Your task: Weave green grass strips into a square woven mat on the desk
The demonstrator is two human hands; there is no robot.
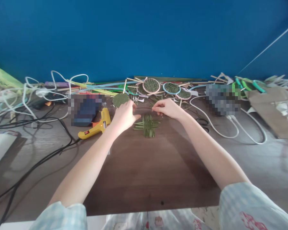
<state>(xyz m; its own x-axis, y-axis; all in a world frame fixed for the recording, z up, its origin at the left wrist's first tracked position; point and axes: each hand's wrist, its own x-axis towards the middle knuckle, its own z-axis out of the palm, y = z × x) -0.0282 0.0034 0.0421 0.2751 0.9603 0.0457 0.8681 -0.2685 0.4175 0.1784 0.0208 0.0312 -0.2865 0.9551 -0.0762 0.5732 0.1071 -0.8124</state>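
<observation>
A small mat of woven green leaf strips lies on the brown wooden table. My left hand rests at its left edge, fingers curled and pressing on the strips. My right hand hovers just behind the mat, fingers pinched together on what looks like a thin green strip. Both forearms reach forward from pale checked sleeves.
A yellow glue gun lies left of my left hand. Round woven discs in hoops and loose sticks sit at the back. White and black cables tangle at the left, a white cord and cardboard lie at the right.
</observation>
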